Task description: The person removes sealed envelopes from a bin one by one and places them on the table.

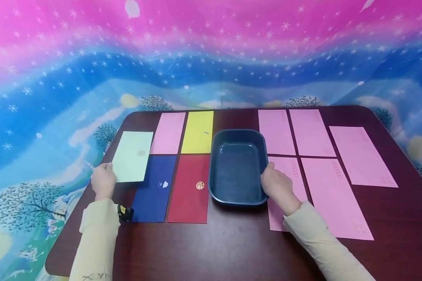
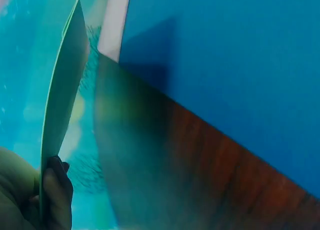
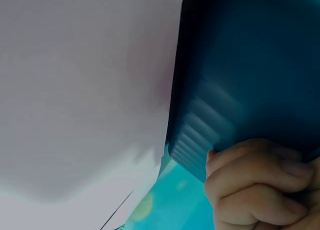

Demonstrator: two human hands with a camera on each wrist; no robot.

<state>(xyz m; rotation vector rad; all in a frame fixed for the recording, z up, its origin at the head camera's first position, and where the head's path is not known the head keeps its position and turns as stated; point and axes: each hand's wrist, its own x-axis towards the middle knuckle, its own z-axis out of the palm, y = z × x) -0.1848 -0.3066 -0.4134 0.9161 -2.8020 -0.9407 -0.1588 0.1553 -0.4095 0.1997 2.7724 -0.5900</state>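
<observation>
My left hand [image 1: 103, 178] pinches the lower left edge of a pale green envelope [image 1: 133, 156], held up above the table. In the left wrist view the envelope [image 2: 65, 89] stands nearly edge-on between thumb and fingers. A dark blue-grey rectangular tray [image 1: 237, 171], with nothing inside, is at the middle. My right hand [image 1: 276, 182] grips the tray's right rim. Its curled fingers [image 3: 255, 180] show against the tray's ribbed outer side in the right wrist view. Below and right of the green envelope lies a blue envelope [image 1: 152, 199], partly covered by it in the head view.
A red envelope [image 1: 188, 199], a yellow one [image 1: 198, 132] and a pink one [image 1: 168, 132] lie left of the tray. Several pink envelopes [image 1: 362, 154] lie to its right. The dark wooden table [image 1: 218, 249] meets a patterned cloth [image 1: 204, 66] behind.
</observation>
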